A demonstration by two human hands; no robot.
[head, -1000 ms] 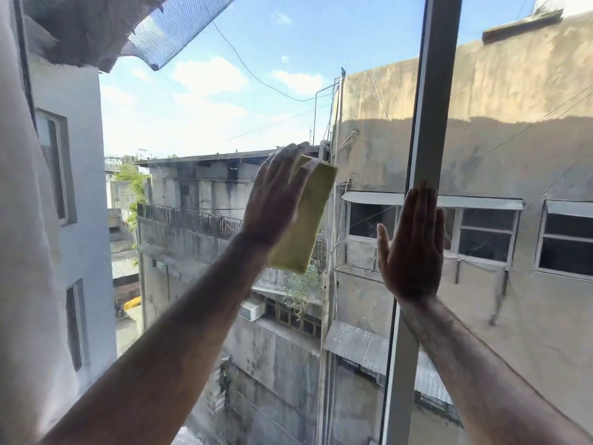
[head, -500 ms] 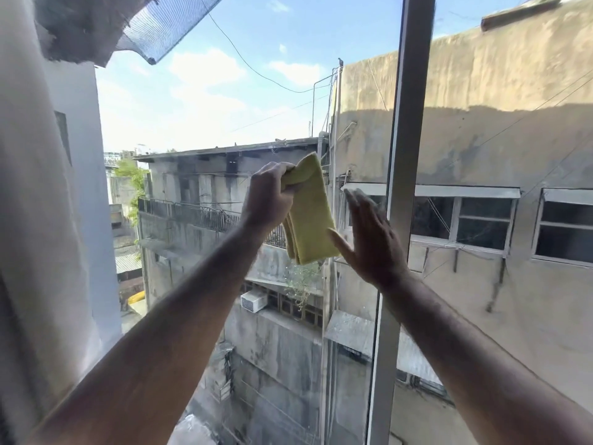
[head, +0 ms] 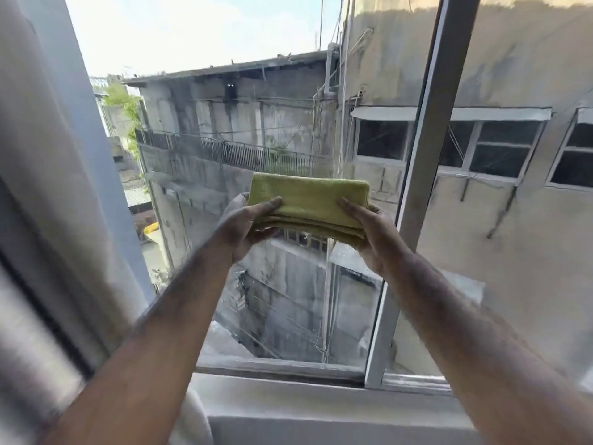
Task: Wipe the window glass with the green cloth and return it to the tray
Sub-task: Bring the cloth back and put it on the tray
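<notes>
The green cloth (head: 308, 200) is folded into a flat, thick rectangle and held level in front of the window glass (head: 256, 130), away from the pane. My left hand (head: 244, 223) grips its left end, thumb on top and fingers underneath. My right hand (head: 372, 232) grips its right end the same way. Both forearms reach forward from the bottom corners. No tray is in view.
A grey vertical window frame bar (head: 426, 162) stands just right of my right hand. The white sill (head: 305, 399) runs along the bottom. A pale curtain (head: 41, 220) hangs on the left. Outside are concrete buildings.
My left hand took the cloth off the glass and bunched it, then my right hand came over from the frame bar. Both hands now hold the folded cloth lower, and the view has tilted down.
</notes>
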